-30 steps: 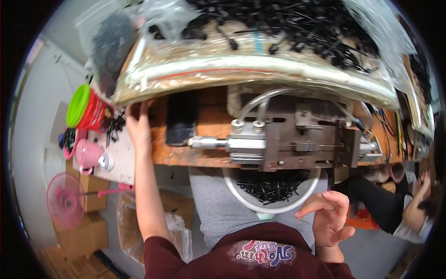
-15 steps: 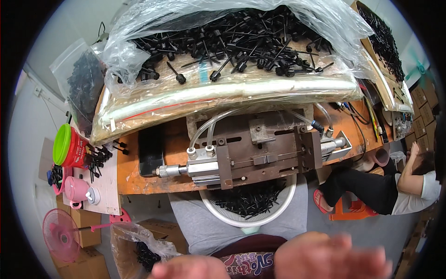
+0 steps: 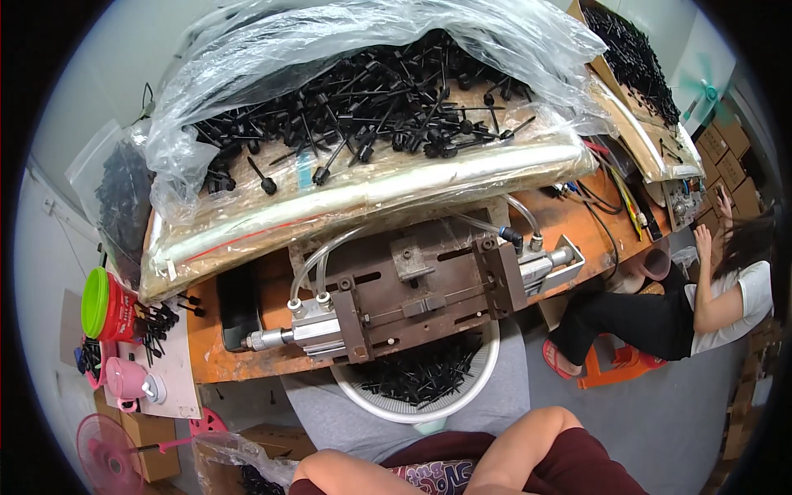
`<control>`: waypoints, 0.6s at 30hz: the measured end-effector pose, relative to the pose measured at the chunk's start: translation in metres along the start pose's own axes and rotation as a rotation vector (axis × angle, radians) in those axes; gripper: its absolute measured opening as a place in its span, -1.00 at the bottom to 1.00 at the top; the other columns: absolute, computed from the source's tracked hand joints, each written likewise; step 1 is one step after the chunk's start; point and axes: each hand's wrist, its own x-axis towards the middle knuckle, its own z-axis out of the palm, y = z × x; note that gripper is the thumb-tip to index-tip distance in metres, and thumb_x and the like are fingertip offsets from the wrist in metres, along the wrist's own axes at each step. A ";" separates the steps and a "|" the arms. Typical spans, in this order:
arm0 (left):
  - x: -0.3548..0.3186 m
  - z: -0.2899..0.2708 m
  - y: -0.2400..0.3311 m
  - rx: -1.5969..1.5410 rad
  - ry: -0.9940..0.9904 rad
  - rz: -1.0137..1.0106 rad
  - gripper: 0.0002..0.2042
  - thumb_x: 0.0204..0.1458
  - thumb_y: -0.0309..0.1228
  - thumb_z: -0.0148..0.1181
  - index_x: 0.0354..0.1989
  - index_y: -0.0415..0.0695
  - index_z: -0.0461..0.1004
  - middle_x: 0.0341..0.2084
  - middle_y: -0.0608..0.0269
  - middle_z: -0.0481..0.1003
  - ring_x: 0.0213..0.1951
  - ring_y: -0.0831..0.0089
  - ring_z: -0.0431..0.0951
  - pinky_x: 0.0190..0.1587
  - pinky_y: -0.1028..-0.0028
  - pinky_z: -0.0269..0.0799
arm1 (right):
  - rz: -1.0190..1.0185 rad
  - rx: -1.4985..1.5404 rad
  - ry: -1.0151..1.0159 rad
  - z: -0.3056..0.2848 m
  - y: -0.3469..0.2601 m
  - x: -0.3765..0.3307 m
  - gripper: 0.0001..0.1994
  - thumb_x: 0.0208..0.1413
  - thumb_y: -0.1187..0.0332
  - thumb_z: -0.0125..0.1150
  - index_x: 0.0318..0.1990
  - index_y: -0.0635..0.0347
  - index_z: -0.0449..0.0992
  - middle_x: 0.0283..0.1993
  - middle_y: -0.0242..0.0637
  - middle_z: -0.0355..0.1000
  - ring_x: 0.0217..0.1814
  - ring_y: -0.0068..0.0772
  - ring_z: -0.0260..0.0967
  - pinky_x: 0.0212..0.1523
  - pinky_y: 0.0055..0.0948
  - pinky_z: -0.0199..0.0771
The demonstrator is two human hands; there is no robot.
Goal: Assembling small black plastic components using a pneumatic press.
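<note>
Neither of my hands shows; only my bent left forearm (image 3: 338,474) and right forearm (image 3: 528,441) rise at the bottom edge, above my dark red shirt. Just beyond them a white round basket (image 3: 483,379) of small black plastic pins rests on my lap. Over it, a metal pneumatic press fixture (image 3: 412,301) with clear hoses is mounted on the orange workbench (image 3: 247,363). Behind it a long tray wrapped in clear plastic (image 3: 371,194) holds a heap of black pins (image 3: 371,99).
At the bench's left end stand a red container with a green lid (image 3: 103,305), a pink cup (image 3: 124,379) and a pink fan (image 3: 103,454). A co-worker (image 3: 685,305) sits on an orange stool at the right, beside cardboard boxes. A clear bag of black parts (image 3: 124,194) hangs at the left.
My left hand has left the bench's left edge and my right hand has left my lap; both moved down out of view. The view has tilted and shifted toward the tray.
</note>
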 end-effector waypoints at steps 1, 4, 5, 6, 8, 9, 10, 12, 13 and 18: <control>-0.001 -0.013 0.001 0.071 -0.081 0.096 -0.56 0.23 -0.05 -0.12 0.18 0.01 0.35 0.16 0.29 0.36 0.19 0.60 0.29 -0.01 0.03 0.38 | -0.012 -0.163 -0.061 -0.013 -0.002 -0.004 -0.62 0.01 0.30 0.17 0.02 0.16 0.41 0.02 -0.26 0.44 0.07 -0.43 0.31 0.13 -0.41 0.13; 0.009 -0.070 0.022 0.562 -0.379 0.400 -0.54 0.24 -0.08 -0.13 0.25 -0.01 0.23 0.21 0.15 0.26 0.13 0.43 0.36 -0.06 0.04 0.42 | -0.116 -0.714 -0.196 -0.053 -0.023 -0.009 -0.60 -0.05 0.35 0.21 0.00 0.19 0.39 -0.01 -0.19 0.44 0.01 -0.31 0.35 0.08 -0.33 0.17; 0.012 -0.097 0.030 0.797 -0.483 0.523 -0.53 0.24 -0.09 -0.13 0.27 -0.02 0.19 0.23 0.10 0.22 0.11 0.37 0.38 -0.07 0.05 0.44 | -0.140 -0.870 -0.226 -0.067 -0.027 -0.009 -0.59 -0.07 0.36 0.22 0.00 0.20 0.38 -0.02 -0.17 0.44 -0.01 -0.27 0.36 0.06 -0.31 0.19; 0.016 -0.121 0.042 0.968 -0.586 0.588 -0.52 0.24 -0.10 -0.13 0.29 -0.02 0.16 0.24 0.05 0.19 0.09 0.32 0.40 -0.09 0.05 0.45 | -0.173 -0.992 -0.236 -0.078 -0.031 -0.008 -0.58 -0.09 0.38 0.23 -0.01 0.21 0.37 -0.04 -0.15 0.44 -0.02 -0.23 0.38 0.04 -0.28 0.20; 0.021 -0.156 0.077 1.270 -0.775 0.667 -0.49 0.25 -0.12 -0.14 0.33 -0.03 0.08 0.28 -0.04 0.12 0.06 0.21 0.45 -0.12 0.06 0.48 | -0.258 -1.107 -0.268 -0.092 -0.014 0.004 -0.55 -0.13 0.41 0.25 -0.02 0.23 0.35 -0.06 -0.11 0.44 -0.06 -0.16 0.40 0.00 -0.23 0.23; 0.026 -0.166 0.086 1.345 -0.846 0.616 -0.47 0.25 -0.13 -0.14 0.35 -0.04 0.04 0.30 -0.09 0.09 0.04 0.15 0.47 -0.13 0.07 0.49 | -0.288 -1.167 -0.280 -0.098 -0.008 0.020 -0.54 -0.15 0.42 0.27 -0.02 0.24 0.34 -0.07 -0.09 0.44 -0.08 -0.12 0.41 -0.01 -0.21 0.25; 0.030 -0.175 0.094 1.406 -0.921 0.538 -0.45 0.26 -0.14 -0.14 0.37 -0.04 0.01 0.31 -0.14 0.06 0.02 0.10 0.49 -0.15 0.07 0.50 | -0.299 -1.199 -0.284 -0.104 -0.003 0.030 -0.53 -0.17 0.44 0.28 -0.03 0.25 0.33 -0.08 -0.06 0.45 -0.10 -0.08 0.43 -0.03 -0.18 0.26; 0.055 -0.168 0.101 1.389 -1.077 0.266 -0.40 0.24 -0.23 -0.10 0.39 -0.09 -0.12 0.30 -0.28 -0.03 -0.14 -0.01 0.54 -0.19 0.10 0.52 | -0.343 -1.166 -0.215 -0.112 0.022 0.059 -0.63 -0.18 0.55 0.26 -0.11 0.22 0.46 -0.06 -0.16 0.49 -0.10 -0.21 0.44 -0.06 -0.28 0.25; 0.063 -0.166 0.101 1.367 -1.148 0.124 -0.37 0.23 -0.27 -0.08 0.40 -0.11 -0.18 0.30 -0.35 -0.07 -0.22 -0.07 0.56 -0.21 0.11 0.53 | -0.343 -1.274 -0.249 -0.112 0.024 0.077 -0.66 -0.18 0.58 0.26 -0.14 0.23 0.47 -0.11 -0.20 0.50 -0.16 -0.26 0.44 -0.12 -0.33 0.25; 0.061 -0.186 0.106 1.438 -1.282 0.160 -0.31 0.24 0.01 -0.19 0.41 -0.05 -0.26 0.25 -0.36 -0.08 -0.37 0.13 0.57 -0.37 0.31 0.51 | -0.373 -1.436 -0.336 -0.118 0.067 0.153 -0.81 -0.19 0.54 0.26 -0.33 0.16 0.49 -0.32 -0.36 0.47 -0.22 -0.29 0.37 -0.20 -0.30 0.27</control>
